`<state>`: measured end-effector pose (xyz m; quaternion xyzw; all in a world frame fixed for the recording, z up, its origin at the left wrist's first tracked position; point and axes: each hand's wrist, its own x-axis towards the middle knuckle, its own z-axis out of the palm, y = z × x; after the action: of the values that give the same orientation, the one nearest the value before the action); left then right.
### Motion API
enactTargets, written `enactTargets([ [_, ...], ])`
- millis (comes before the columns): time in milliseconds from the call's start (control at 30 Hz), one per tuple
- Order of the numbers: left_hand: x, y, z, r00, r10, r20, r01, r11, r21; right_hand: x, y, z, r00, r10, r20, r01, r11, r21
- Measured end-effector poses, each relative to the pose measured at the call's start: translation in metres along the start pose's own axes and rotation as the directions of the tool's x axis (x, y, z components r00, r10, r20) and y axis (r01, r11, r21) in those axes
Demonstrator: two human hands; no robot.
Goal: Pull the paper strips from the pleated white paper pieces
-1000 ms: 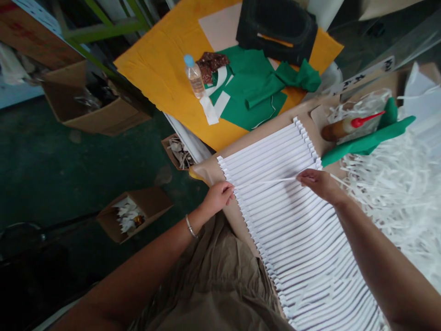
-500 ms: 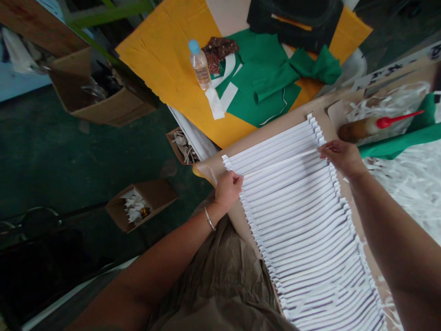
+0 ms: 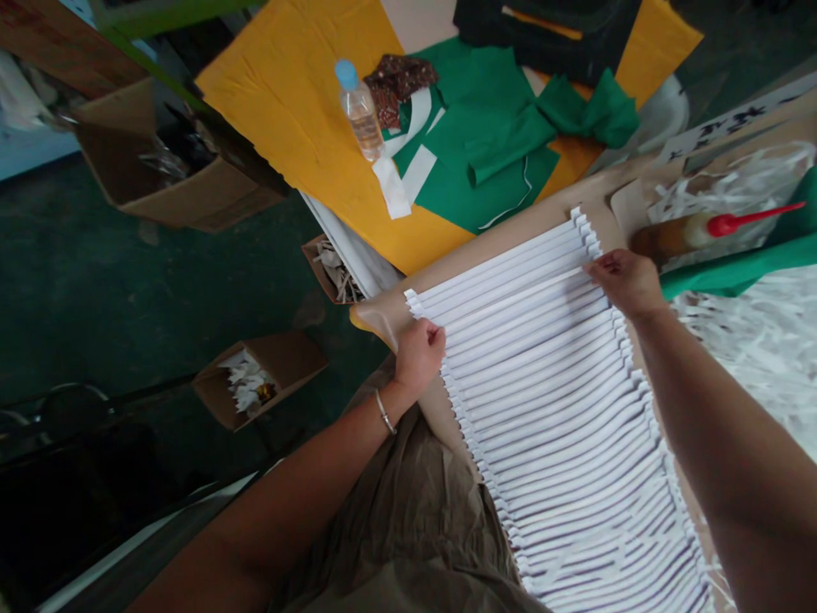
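A long row of overlapping white paper strips (image 3: 555, 400) lies across a brown board (image 3: 383, 317) in front of me. One white strip (image 3: 511, 305) stretches between my two hands near the far end of the row. My left hand (image 3: 418, 356) is closed, pinching the strip's left end at the row's left edge. My right hand (image 3: 625, 281) is closed on the strip's right end at the row's right edge. A thin bracelet sits on my left wrist.
A glue bottle with a red nozzle (image 3: 695, 230) lies beyond my right hand, next to green fabric (image 3: 734, 271) and a heap of loose white strips (image 3: 766, 349). Behind, an orange sheet (image 3: 294, 102) carries a water bottle (image 3: 358, 111) and green cloth (image 3: 491, 145). Cardboard boxes (image 3: 268, 375) stand on the floor at left.
Both hands carried the strip away from me toward the far end of the row and lowered it onto the other strips; the right hand moved further right to the row's edge.
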<state>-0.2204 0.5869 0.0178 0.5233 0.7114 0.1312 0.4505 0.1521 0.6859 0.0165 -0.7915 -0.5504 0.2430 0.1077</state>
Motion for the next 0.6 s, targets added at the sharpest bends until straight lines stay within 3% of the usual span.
enactTargets([
  [333,0.001,-0.003,0.002,1.000,0.012,-0.008,-0.012,1.000,0.004,0.003,-0.001,0.013,0.989,-0.123,-0.079,0.113,0.985,-0.128],
  [600,0.000,0.000,0.000,0.999,-0.040,0.024,0.042,0.996,-0.081,0.004,-0.001,0.018,0.988,-0.132,-0.079,0.117,0.977,-0.176],
])
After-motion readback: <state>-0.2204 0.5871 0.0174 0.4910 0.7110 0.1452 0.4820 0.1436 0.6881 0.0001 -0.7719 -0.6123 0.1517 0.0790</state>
